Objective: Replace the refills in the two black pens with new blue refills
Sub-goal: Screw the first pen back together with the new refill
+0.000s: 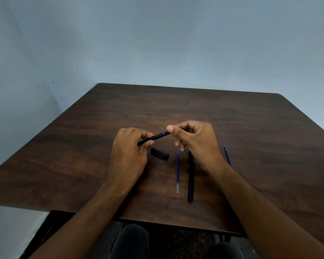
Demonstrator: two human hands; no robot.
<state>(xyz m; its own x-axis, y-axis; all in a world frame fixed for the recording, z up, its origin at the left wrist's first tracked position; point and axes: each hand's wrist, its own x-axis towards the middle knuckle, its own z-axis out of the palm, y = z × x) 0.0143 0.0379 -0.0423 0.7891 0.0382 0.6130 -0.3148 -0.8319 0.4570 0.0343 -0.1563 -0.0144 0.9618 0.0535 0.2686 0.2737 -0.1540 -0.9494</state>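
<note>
I hold a black pen (155, 137) above the brown table (82, 146), slanting up to the right. My left hand (128, 154) grips its barrel at the lower end. My right hand (194, 141) pinches its upper end, where a blue band shows. A black pen cap (159, 153) lies on the table just below the pen. One blue refill (177, 171) lies lengthwise under my right hand. Beside it on the right lies the second black pen (190, 179), its top hidden by my right hand. Another blue refill (227, 156) lies right of my right wrist.
The table stands against a pale blue wall (157, 43). Its near edge (157, 221) runs above my dark-clothed knees (131, 240). Bare wood spreads around the pens on the left, right and far side.
</note>
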